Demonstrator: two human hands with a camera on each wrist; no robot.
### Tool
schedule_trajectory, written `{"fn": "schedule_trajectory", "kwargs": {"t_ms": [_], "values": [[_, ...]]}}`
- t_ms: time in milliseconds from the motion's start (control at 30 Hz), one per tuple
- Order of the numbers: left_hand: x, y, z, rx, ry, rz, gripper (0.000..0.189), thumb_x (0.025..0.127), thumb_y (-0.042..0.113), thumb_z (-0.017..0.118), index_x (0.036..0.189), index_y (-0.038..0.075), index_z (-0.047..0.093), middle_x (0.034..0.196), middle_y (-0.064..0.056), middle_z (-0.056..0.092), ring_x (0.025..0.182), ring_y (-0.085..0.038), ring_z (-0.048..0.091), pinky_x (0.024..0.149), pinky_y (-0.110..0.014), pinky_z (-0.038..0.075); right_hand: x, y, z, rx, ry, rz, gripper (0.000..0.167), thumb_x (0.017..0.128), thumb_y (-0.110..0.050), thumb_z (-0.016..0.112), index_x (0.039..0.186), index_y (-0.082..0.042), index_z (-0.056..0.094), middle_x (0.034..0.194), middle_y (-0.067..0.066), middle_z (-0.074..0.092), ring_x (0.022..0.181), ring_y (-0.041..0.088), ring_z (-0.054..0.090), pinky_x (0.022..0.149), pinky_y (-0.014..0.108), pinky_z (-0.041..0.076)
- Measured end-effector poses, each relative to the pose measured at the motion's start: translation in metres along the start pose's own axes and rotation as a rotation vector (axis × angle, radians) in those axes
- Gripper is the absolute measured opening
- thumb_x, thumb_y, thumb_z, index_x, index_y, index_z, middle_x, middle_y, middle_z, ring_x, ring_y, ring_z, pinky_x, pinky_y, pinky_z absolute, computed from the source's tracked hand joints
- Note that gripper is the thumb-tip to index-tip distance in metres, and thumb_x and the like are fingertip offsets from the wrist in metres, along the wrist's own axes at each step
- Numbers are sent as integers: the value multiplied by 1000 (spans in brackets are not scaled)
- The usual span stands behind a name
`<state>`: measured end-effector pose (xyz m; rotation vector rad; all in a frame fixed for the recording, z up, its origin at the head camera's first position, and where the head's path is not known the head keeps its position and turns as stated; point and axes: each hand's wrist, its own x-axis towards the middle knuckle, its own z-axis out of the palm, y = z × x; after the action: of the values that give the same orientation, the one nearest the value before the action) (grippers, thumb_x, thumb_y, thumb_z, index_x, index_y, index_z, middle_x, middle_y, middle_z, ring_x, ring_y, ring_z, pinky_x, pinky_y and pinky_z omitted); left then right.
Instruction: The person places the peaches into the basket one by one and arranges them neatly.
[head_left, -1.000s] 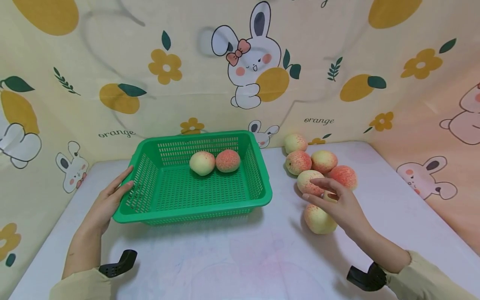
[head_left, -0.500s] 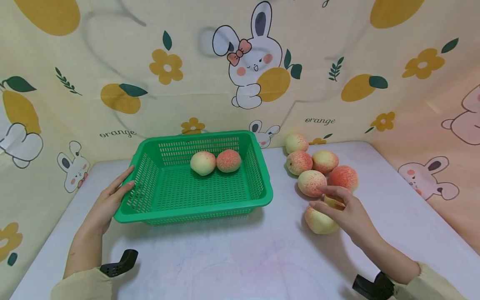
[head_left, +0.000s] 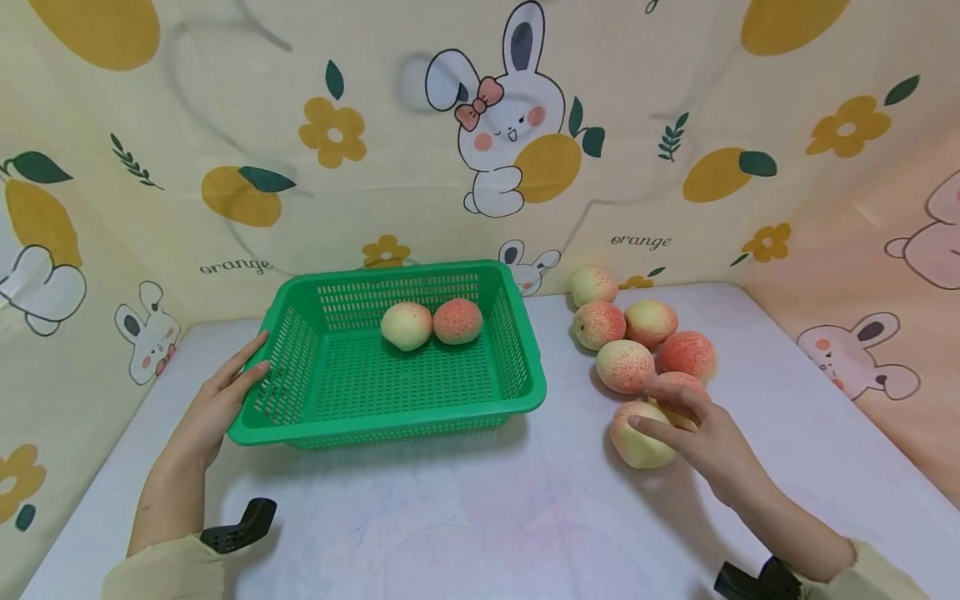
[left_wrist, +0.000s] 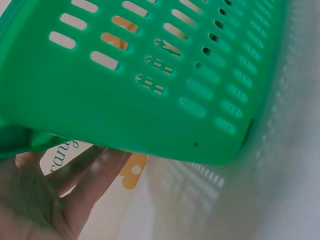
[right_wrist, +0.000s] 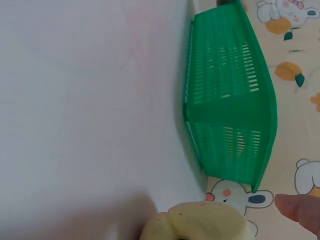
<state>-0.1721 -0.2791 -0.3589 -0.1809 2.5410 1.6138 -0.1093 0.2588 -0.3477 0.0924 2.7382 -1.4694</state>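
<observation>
In the head view, a left hand (head_left: 213, 404) grips a green plastic basket (head_left: 390, 429) on a white table (head_left: 480, 517); toward the right edge, a right hand (head_left: 708, 442), fingers loosely parted, overhangs a round red-and-cream peach (head_left: 685, 381). The left wrist shows basket slots; the right, cream rabbit-print cloth (right_wrist: 300, 117).

Tons of room ran across the head view's lower middle, just table (head_left: 450, 521). The basket (head_left: 390, 423) walled off centre-left, left hand (head_left: 213, 408) on its left end. A lane ran between basket and peaches (head_left: 625, 367); those sat bunched right of centre, the right hand (head_left: 708, 442) crowding the lowest two.
</observation>
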Motion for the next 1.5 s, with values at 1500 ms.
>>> {"fn": "schedule_trajectory", "kwargs": {"t_ms": [1500], "values": [[-1,-1,-2,-1,4,34,62,98,54,41,153,38,15,160,-16,9,86,6,51,72,-17,44,24,-21,48,82,111,-120,55,84,-27,75,134,-14,54,128,3,55,106,18,54,81,24,45]]}}
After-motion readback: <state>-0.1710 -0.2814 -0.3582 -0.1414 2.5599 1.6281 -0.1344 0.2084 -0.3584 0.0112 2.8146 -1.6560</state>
